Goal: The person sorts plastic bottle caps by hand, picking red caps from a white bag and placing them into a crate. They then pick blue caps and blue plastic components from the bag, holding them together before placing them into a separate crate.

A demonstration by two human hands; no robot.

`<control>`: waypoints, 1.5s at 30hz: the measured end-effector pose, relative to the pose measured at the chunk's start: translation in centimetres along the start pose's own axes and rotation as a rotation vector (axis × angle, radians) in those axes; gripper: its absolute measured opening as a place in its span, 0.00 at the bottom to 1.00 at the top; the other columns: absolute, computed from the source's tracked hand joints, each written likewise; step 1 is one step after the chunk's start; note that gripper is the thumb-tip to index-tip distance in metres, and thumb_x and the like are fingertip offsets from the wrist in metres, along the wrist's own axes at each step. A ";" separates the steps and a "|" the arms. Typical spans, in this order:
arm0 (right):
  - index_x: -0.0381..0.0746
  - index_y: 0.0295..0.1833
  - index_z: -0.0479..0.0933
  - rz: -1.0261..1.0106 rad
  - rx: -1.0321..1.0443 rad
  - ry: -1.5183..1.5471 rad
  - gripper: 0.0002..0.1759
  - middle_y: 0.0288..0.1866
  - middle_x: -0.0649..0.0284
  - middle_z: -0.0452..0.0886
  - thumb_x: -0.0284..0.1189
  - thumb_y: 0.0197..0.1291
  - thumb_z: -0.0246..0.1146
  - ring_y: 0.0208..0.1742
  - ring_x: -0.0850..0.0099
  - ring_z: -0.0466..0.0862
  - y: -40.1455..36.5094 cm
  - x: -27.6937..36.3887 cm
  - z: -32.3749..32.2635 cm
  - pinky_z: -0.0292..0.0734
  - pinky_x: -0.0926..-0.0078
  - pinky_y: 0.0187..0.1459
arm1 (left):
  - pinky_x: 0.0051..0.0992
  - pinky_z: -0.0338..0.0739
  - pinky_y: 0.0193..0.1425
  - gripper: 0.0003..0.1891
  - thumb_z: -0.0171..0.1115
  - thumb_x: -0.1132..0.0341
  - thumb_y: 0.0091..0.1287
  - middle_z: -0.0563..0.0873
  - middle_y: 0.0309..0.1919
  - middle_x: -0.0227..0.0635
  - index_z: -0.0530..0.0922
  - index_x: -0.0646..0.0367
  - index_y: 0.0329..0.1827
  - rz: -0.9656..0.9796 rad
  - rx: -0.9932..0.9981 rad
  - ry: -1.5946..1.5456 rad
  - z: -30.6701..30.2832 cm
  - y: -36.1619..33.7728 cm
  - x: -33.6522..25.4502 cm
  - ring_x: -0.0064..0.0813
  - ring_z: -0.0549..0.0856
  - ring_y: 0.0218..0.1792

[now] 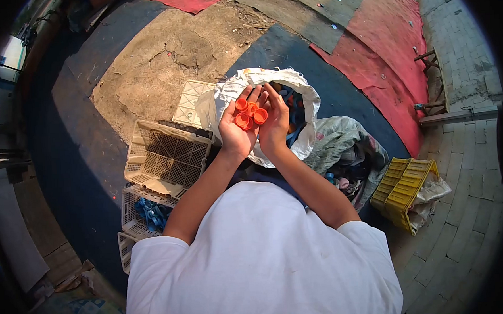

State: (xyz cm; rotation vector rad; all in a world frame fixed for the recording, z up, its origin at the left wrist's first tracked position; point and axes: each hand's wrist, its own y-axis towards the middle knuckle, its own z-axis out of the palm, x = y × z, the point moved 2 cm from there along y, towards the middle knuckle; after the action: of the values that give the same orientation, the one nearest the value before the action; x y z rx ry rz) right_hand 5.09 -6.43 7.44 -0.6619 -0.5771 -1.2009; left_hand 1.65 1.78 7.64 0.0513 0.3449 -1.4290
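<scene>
Holding stage, it seems: left hand (237, 136) and right hand (274, 132) sit cupped, palms open, bearing orange caps (243, 121) over the white sack (311, 100); moving them calls for level palms.

An outdoor sorting yard, by the look of its plastic crates (166, 153), open sack (307, 97) and ground mats (366, 65).

I can read no text, label, brand, number or sign on anything in view, near or far, to my left or my right.
</scene>
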 end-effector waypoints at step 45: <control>0.28 0.69 0.72 0.650 0.038 0.214 0.30 0.63 0.52 0.80 0.41 0.75 0.49 0.65 0.62 0.79 -10.6 -9.1 -5.0 0.71 0.63 0.72 | 0.44 0.72 0.74 0.20 0.45 0.55 0.81 0.84 0.54 0.50 0.75 0.65 0.52 0.573 -0.533 0.034 -8.3 -13.7 3.1 0.44 0.81 0.60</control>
State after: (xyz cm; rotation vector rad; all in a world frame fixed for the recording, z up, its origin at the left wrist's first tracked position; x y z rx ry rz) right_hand -7.19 -6.55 -0.83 -0.6134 -0.1750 -0.6349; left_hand -13.04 -1.24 1.23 -0.2429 0.6703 -0.7405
